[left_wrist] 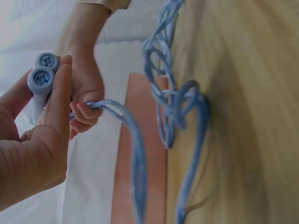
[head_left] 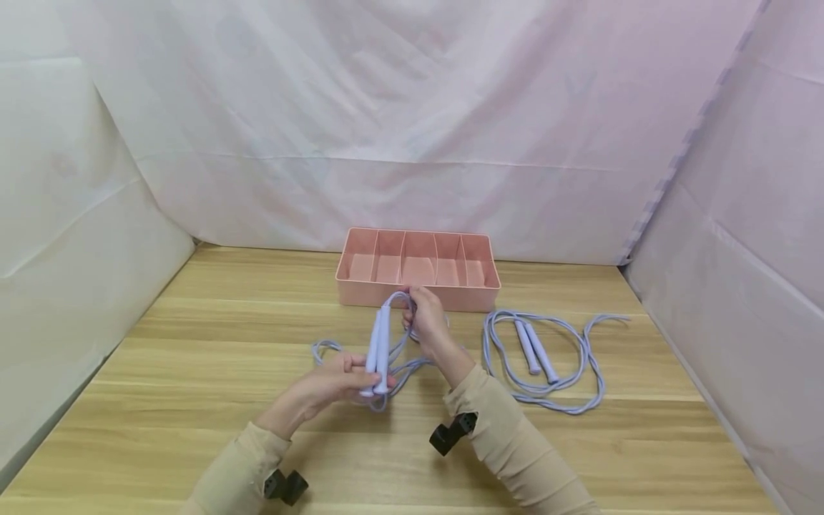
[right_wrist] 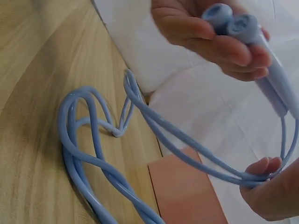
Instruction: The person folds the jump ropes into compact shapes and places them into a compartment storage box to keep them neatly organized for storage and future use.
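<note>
My left hand pinches the two pale lavender handles of a jump rope, held side by side, near their capped ends. In the left wrist view both round end caps face the camera. My right hand grips the doubled cord just beyond the handles' other ends; in the right wrist view the cord passes between its thumb and fingers. From there the rest of the cord hangs in loops down to the wooden table, under and behind both hands.
A second lavender jump rope lies loosely coiled on the right, its two handles inside the loop. Behind my hands stands a pink divided box with several compartments. White cloth hangs along the back and both sides.
</note>
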{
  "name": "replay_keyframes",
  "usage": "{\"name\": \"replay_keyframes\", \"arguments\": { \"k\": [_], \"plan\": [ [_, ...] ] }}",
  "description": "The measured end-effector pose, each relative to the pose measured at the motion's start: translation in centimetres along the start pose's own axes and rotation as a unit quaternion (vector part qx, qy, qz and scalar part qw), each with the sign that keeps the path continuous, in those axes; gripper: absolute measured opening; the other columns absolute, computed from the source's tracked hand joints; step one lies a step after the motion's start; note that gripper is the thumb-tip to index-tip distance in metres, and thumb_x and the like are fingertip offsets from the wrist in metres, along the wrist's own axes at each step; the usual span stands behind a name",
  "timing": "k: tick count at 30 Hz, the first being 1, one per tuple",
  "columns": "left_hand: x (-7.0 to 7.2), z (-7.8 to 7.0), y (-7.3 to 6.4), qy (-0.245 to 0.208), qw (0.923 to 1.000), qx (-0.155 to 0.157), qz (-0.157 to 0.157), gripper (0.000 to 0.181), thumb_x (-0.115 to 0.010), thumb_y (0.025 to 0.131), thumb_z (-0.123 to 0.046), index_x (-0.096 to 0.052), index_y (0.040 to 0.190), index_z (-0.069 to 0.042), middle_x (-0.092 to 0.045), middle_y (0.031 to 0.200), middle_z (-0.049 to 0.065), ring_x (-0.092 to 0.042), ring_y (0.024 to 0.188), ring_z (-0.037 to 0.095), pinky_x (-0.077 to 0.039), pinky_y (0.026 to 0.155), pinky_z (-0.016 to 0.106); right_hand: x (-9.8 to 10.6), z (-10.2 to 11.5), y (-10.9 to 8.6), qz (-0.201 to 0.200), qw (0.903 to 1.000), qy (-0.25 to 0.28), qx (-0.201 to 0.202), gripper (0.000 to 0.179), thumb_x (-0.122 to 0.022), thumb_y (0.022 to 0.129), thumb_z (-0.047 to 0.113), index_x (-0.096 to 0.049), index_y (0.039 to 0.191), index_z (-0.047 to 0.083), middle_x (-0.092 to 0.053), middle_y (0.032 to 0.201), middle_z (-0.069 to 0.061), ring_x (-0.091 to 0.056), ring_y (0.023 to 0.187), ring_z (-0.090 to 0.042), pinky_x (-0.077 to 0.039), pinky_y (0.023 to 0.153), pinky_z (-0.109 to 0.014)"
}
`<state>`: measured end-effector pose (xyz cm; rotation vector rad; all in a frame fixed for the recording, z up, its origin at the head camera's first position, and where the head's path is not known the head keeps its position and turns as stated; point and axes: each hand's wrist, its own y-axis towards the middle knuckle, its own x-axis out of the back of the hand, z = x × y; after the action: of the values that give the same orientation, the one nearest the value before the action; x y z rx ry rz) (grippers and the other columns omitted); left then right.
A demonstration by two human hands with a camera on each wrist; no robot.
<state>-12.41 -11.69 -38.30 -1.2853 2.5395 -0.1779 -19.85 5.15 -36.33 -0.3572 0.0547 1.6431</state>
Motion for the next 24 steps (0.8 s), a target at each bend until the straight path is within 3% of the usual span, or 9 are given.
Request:
{"name": "replay_keyframes", "arguments": {
  "k": [3, 7, 11, 14, 18, 24],
  "plan": [
    [0.4, -1.2, -0.2, 0.025, 0.9993, -0.024, -0.015, 0.039, -0.054, 0.089, -0.01, -0.045, 0.115, 0.017, -0.063, 0.108, 0.019, -0.062, 0.097, 0.019, -0.045, 0.092, 0.039, 0.0, -0.2, 0.1, 0.033, 0.9994, -0.006, 0.006, 0.035, -0.029, 0.099, 0.021, -0.048, 0.115, -0.003, -0.045, 0.075, 0.001, -0.036, 0.055, -0.006, -0.035, 0.053, -0.018],
    [1.3, -3.4, -0.2, 0.053, 0.9959, -0.047, -0.057, 0.038, -0.053, 0.09, -0.01, -0.046, 0.115, 0.016, -0.067, 0.1, 0.009, -0.062, 0.093, 0.016, -0.048, 0.088, 0.032, -0.3, -0.5, 0.0, 0.082, 0.9964, 0.01, 0.017, 0.036, -0.03, 0.099, 0.024, -0.047, 0.116, -0.003, -0.046, 0.073, 0.001, -0.039, 0.054, -0.006, -0.038, 0.054, -0.019],
    [2.5, -5.5, 0.3, 0.054, 0.9923, -0.059, -0.095, 0.04, -0.049, 0.091, -0.006, -0.039, 0.122, 0.016, -0.068, 0.093, 0.0, -0.062, 0.092, 0.013, -0.049, 0.086, 0.027, -0.7, -0.4, 0.0, 0.114, 0.9925, 0.022, 0.039, 0.035, -0.031, 0.099, 0.022, -0.042, 0.12, -0.004, -0.044, 0.069, 0.003, -0.037, 0.052, -0.005, -0.037, 0.053, -0.018],
    [3.4, -7.3, 1.0, 0.012, 0.9872, -0.094, -0.128, 0.037, -0.047, 0.092, -0.003, -0.038, 0.123, 0.015, -0.068, 0.089, -0.004, -0.063, 0.088, 0.009, -0.049, 0.085, 0.023, -1.3, 0.1, 0.3, 0.118, 0.991, 0.031, 0.055, 0.034, -0.036, 0.098, 0.022, -0.042, 0.122, -0.003, -0.043, 0.069, 0.004, -0.035, 0.05, -0.003, -0.036, 0.051, -0.015],
    [4.5, -9.4, 1.4, -0.063, 0.9729, -0.152, -0.163, 0.021, -0.047, 0.092, -0.001, -0.047, 0.112, 0.006, -0.069, 0.085, -0.003, -0.065, 0.083, 0.009, -0.049, 0.082, 0.022, -1.8, 0.9, 0.7, 0.112, 0.9918, 0.019, 0.059, 0.035, -0.038, 0.098, 0.02, -0.045, 0.122, -0.004, -0.048, 0.072, 0.004, -0.036, 0.05, -0.001, -0.037, 0.052, -0.014],
    [5.3, -10.4, 1.0, -0.155, 0.9519, -0.158, -0.212, 0.01, -0.047, 0.092, -0.003, -0.049, 0.102, -0.002, -0.069, 0.082, 0.0, -0.066, 0.081, 0.01, -0.05, 0.082, 0.021, -1.6, 1.2, 0.2, 0.092, 0.9956, 0.017, -0.005, 0.034, -0.041, 0.097, 0.015, -0.051, 0.118, -0.009, -0.058, 0.075, 0.003, -0.041, 0.054, -0.002, -0.041, 0.056, -0.015]
  ]
}}
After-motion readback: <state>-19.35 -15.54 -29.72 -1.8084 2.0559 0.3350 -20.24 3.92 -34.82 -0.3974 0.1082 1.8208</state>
